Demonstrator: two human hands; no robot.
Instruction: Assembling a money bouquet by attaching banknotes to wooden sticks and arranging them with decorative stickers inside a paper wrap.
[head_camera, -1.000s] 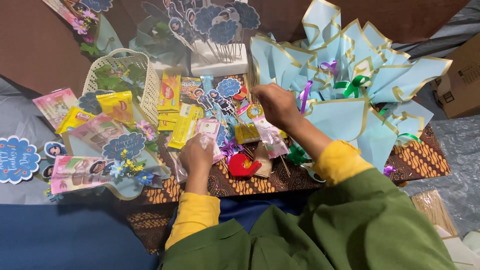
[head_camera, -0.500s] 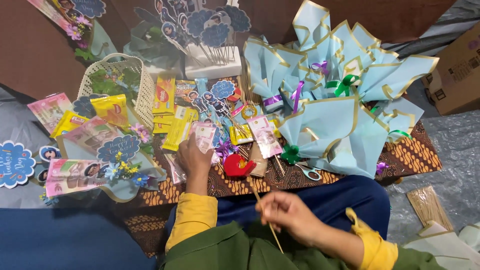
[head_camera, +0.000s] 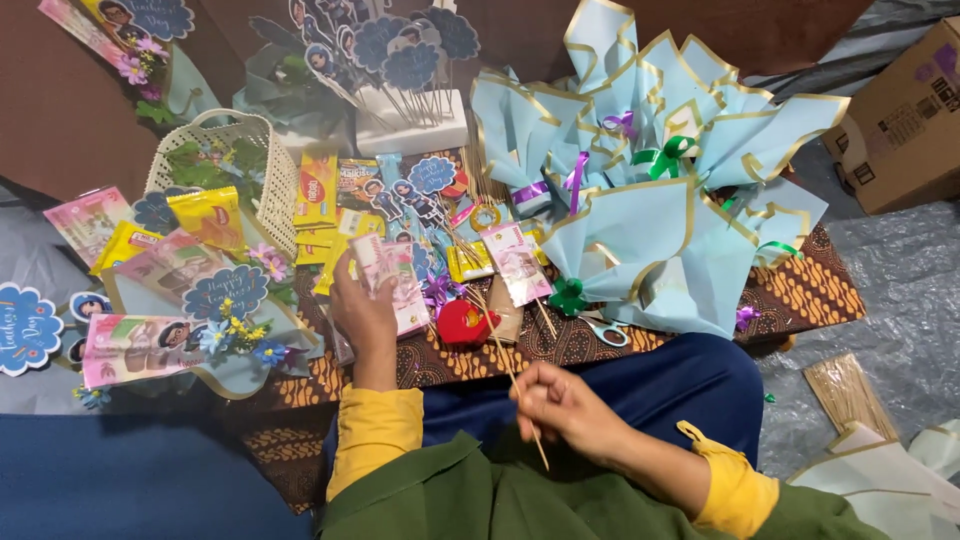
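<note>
Right hand (head_camera: 560, 405) pinches a thin wooden skewer (head_camera: 515, 385); left hand (head_camera: 362, 300), at ten o'clock, clasps a wrapped banknote (head_camera: 385, 268). Mounting step: skewer tip must next meet the banknote.

I count two hands: the left hand (head_camera: 362, 305) and the right hand (head_camera: 560, 405). One thin wooden skewer (head_camera: 510, 375) sits in the right one. At the upper left of the frame I see one white woven basket (head_camera: 240, 135). One cardboard box (head_camera: 900, 120) shows at the upper right. Near the centre I count one red heart-shaped piece (head_camera: 466, 322) and one pair of scissors (head_camera: 603, 331). One bundle of skewers (head_camera: 845, 392) lies at lower right. The pale blue paper wraps (head_camera: 650, 240) overlap too much for a firm count.
</note>
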